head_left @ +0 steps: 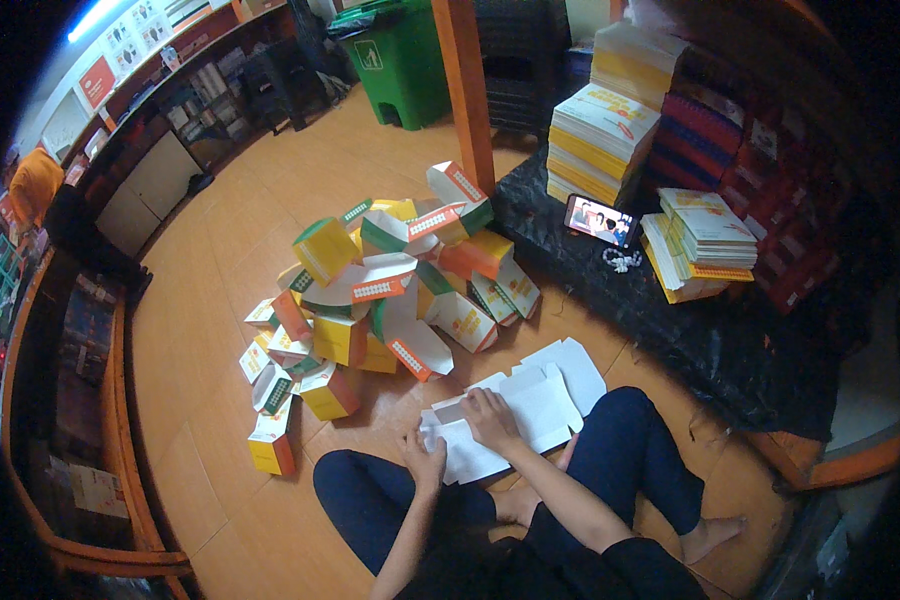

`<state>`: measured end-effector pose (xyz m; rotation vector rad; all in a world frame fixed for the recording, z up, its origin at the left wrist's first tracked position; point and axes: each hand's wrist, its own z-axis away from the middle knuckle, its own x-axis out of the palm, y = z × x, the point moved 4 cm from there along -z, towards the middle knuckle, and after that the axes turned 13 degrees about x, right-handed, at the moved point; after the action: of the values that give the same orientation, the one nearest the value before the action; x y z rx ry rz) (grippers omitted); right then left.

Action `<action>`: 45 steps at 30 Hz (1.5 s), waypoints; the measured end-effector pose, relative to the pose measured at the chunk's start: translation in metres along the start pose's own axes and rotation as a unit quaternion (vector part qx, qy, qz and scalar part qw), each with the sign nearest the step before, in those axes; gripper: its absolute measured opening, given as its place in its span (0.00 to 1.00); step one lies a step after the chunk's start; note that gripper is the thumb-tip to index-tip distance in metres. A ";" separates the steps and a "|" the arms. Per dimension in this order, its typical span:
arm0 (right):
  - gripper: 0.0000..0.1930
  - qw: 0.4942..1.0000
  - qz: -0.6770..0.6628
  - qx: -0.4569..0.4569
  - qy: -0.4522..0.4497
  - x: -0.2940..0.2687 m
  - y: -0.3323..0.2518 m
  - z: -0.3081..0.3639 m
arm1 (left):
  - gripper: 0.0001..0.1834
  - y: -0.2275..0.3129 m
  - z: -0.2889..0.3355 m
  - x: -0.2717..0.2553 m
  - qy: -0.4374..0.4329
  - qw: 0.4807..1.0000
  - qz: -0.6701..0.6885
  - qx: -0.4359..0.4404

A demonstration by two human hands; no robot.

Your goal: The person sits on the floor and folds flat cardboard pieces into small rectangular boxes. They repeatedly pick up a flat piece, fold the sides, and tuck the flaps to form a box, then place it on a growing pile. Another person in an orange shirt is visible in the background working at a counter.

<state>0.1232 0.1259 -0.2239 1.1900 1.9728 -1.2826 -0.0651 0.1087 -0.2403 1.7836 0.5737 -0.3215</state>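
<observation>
A partly folded cardboard box point(532, 400), white inner face up, lies across my lap and the floor in front of me. Its left end has a raised flap. My left hand point(425, 461) grips that left edge, thumb and fingers closed about the card. Bent fingers of my right hand point(490, 418) are pressed together at the flap near the top left of the sheet. Just beyond, on the tiled floor, is a heap of folded boxes point(340, 338) in yellow, green, orange and white, many with open ends.
Stacks of flat printed box blanks point(602, 125) stand on a black-covered platform point(660, 310) at the right, with a smaller stack point(708, 230) nearer. A phone point(600, 221) showing a picture leans there by a beaded string point(622, 261). Behind are an orange post point(464, 95) and a green bin point(395, 70).
</observation>
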 end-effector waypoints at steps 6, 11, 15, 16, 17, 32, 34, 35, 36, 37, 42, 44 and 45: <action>0.13 1.000 -0.001 -0.030 -0.002 0.000 -0.003 0.002 | 0.36 -0.007 0.001 0.007 -0.070 0.996 -0.041 0.023; 0.14 0.992 0.024 0.036 -0.119 0.015 0.001 0.007 | 0.29 0.005 -0.001 0.004 -0.092 0.992 -0.056 0.059; 0.19 1.000 -0.013 0.023 -0.011 0.007 -0.001 0.004 | 0.26 0.020 -0.005 -0.001 -0.051 0.995 -0.050 0.074; 0.20 0.999 -0.020 0.032 -0.013 0.007 0.000 0.003 | 0.26 0.024 -0.006 -0.002 -0.043 0.995 -0.051 0.079; 0.21 0.998 -0.027 0.044 -0.020 0.007 0.001 0.003 | 0.26 0.029 -0.007 -0.004 -0.036 0.992 -0.074 0.098; 0.13 0.990 -0.108 0.086 -0.041 -0.012 -0.005 -0.013 | 0.15 0.014 -0.010 0.005 -0.064 0.993 0.098 0.030; 0.10 0.982 -0.150 0.104 -0.039 -0.019 -0.004 -0.019 | 0.17 -0.006 -0.005 0.015 -0.130 0.969 0.177 -0.116; 0.09 0.975 -0.175 0.126 -0.048 -0.022 -0.002 -0.022 | 0.19 -0.008 -0.004 0.018 -0.146 0.958 0.213 -0.123; 0.09 0.977 -0.176 0.115 -0.038 -0.026 -0.003 -0.024 | 0.20 -0.010 -0.001 0.019 -0.170 0.945 0.229 -0.160; 0.08 0.976 -0.182 0.116 -0.034 -0.029 -0.003 -0.027 | 0.22 -0.011 0.003 0.020 -0.197 0.930 0.232 -0.209; 0.07 0.965 -0.238 0.104 -0.027 -0.047 -0.006 -0.039 | 0.26 0.025 0.002 0.001 -0.108 0.933 0.281 -0.199; 0.07 0.962 -0.251 0.103 -0.032 -0.055 -0.010 -0.043 | 0.28 0.042 0.000 -0.008 -0.073 0.933 0.292 -0.198; 0.08 0.963 -0.253 0.091 -0.018 -0.061 -0.014 -0.045 | 0.28 0.050 0.000 -0.012 -0.052 0.929 0.300 -0.208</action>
<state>0.1438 0.1399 -0.1504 0.7467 2.2557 -1.7514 -0.0486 0.0961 -0.1934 1.4296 -0.0062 0.1260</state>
